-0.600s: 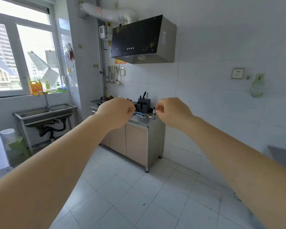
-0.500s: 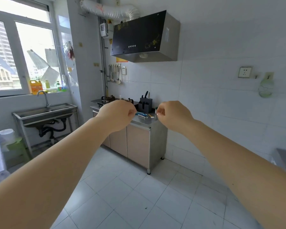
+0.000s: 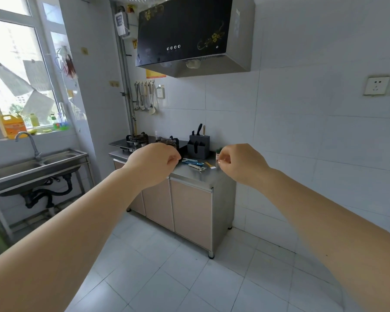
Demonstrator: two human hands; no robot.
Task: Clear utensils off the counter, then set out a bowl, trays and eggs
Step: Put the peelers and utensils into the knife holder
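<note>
I am closer to the kitchen counter (image 3: 198, 176) than I was half a second ago: the steel cabinet and the black range hood (image 3: 189, 34) above it now fill more of my view, and the hood's top edge has slid out of frame. For the task this means the approach is nearly over but nothing has been cleared yet, as I judge it. The utensils (image 3: 194, 163), a few small tools with blue handles plus a thin strip with a white end, lie on the counter's near right part, showing in the gap between my two hands and untouched.

Both my arms stretch straight forward at about the same height, forearms bare, backs of the hands toward me. My left hand (image 3: 154, 164) has its fingers curled inward with thumb and fingertips brought together; I see nothing in it. My right hand (image 3: 239, 163) mirrors it, fingers curled and the tips pinched close (there may be something tiny between them, but I cannot tell). Neither hand touches the counter.

Behind the utensils stands a grey knife block (image 3: 199, 146), with a small green-capped jar (image 3: 218, 153) just beside my right hand. A gas stove (image 3: 137, 140) sits at the counter's far left. No bowl, trays or eggs are visible anywhere.
</note>
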